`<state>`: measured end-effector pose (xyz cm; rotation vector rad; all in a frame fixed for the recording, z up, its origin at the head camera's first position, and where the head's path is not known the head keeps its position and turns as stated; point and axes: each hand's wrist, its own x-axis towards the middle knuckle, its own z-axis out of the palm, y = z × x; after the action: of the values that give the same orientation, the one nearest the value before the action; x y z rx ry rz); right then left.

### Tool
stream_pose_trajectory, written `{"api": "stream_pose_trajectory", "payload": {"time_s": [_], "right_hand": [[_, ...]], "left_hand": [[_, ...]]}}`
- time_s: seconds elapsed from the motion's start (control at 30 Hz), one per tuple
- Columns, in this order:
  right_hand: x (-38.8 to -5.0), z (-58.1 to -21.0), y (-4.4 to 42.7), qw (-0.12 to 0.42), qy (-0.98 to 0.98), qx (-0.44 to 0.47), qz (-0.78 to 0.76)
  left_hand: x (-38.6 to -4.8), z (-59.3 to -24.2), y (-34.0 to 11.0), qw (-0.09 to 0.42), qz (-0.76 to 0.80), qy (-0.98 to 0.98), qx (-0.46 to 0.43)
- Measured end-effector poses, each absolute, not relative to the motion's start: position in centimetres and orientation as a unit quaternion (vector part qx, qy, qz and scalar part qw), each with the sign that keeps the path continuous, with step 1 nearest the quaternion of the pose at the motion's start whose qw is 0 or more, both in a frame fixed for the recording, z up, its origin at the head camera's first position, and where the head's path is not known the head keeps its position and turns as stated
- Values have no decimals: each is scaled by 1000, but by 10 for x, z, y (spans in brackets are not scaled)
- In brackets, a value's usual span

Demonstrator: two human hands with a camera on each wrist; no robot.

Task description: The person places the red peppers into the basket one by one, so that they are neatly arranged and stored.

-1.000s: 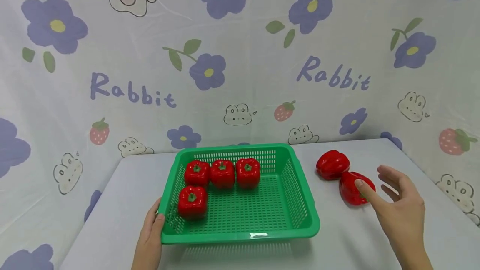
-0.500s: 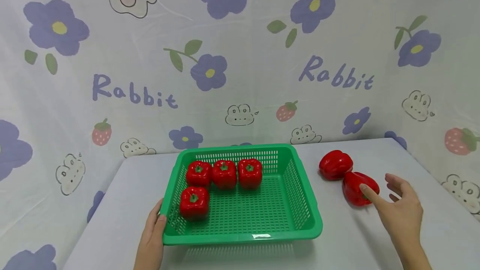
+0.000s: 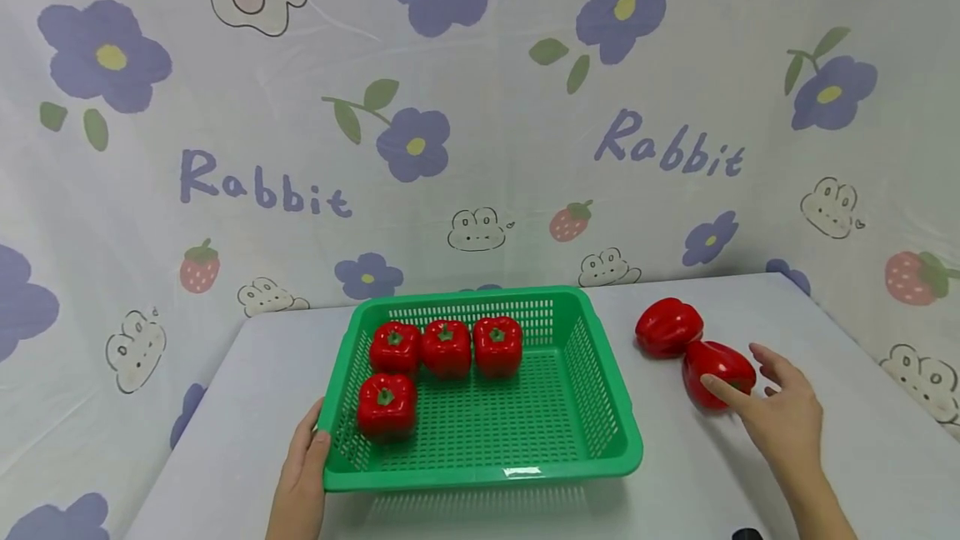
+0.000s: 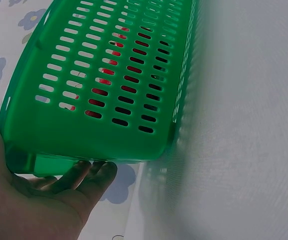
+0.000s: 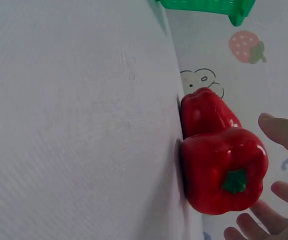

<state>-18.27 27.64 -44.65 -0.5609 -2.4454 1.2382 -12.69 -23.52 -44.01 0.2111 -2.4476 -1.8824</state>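
My left hand point(image 3: 300, 469) grips the left rim of a green plastic basket point(image 3: 480, 473), thumb on the rim. In the left wrist view, the fingers point(image 4: 96, 185) curl at the basket's outer wall point(image 4: 29, 125). Several red bell peppers point(image 3: 386, 407) sit inside, stems up, along the back and left. To the basket's right, two more lie on the white table: a near bell pepper point(image 3: 712, 373) and a far bell pepper point(image 3: 667, 327), touching. My right hand point(image 3: 783, 419) hovers around the near one, thumb and fingers spread apart; the right wrist view shows a gap between thumb and pepper point(image 5: 218, 170).
A cloth point(image 3: 480, 107) printed with flowers and rabbits hangs behind the white table point(image 3: 247, 407). A small dark object point(image 3: 746, 534) pokes in at the bottom edge, too cut off to identify.
My right hand has shifted left and closer to the near bell pepper. The left hand, the basket and the peppers stay put. A dark object now shows at the bottom edge.
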Motion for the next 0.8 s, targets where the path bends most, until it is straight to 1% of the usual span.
{"api": "stream_pose_trajectory", "payload": {"time_s": [0.37,0.8], "right_hand": [[-192,-457,284,124,-854,-209,459],[-193,-459,281,117,-857,-206,458]], "left_hand": [[-126,-438,-235,25,-608,-791,72],[-127,-441,-236,26,-606,-792,69]]}}
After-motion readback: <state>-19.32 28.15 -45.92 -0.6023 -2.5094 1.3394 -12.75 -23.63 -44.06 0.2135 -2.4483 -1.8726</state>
